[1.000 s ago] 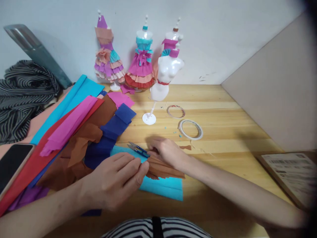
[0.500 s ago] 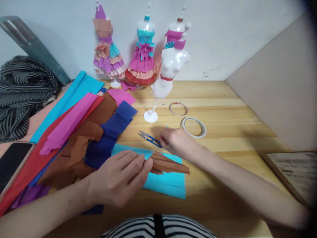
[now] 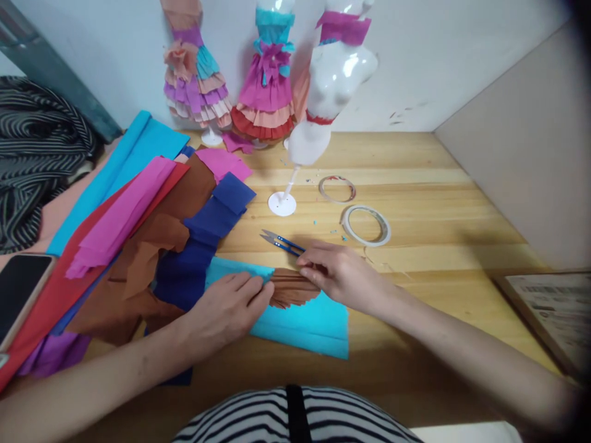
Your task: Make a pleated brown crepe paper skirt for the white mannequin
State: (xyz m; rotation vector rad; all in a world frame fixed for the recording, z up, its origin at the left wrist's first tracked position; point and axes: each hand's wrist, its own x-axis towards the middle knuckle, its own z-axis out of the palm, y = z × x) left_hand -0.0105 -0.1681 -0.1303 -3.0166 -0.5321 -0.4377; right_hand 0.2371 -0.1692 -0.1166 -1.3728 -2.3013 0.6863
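Note:
A pleated piece of brown crepe paper [image 3: 293,288] spans between my two hands, over a sheet of light blue paper [image 3: 305,326] on the table. My left hand [image 3: 235,301] is closed on its left end, beside the blue sheet's upper edge. At its right end, my right hand [image 3: 339,274] pinches the brown paper between thumb and fingers. Blue thread snips [image 3: 282,243] lie just beyond, their blades pointing left and their handle end partly behind my right fingers. A bare white mannequin [image 3: 339,74] with a red waistband leans on its round stand behind them.
Two tape rolls [image 3: 367,226] [image 3: 338,189] lie right of the stand. Dressed mannequins [image 3: 265,92] stand along the wall. Colored crepe papers [image 3: 133,203], a phone [image 3: 25,295] and striped cloth [image 3: 41,147] cover the left side. A framed board [image 3: 549,314] is at right.
My right hand has come down beside the snips and onto the brown paper, which now spreads between both hands. The view has tilted downward.

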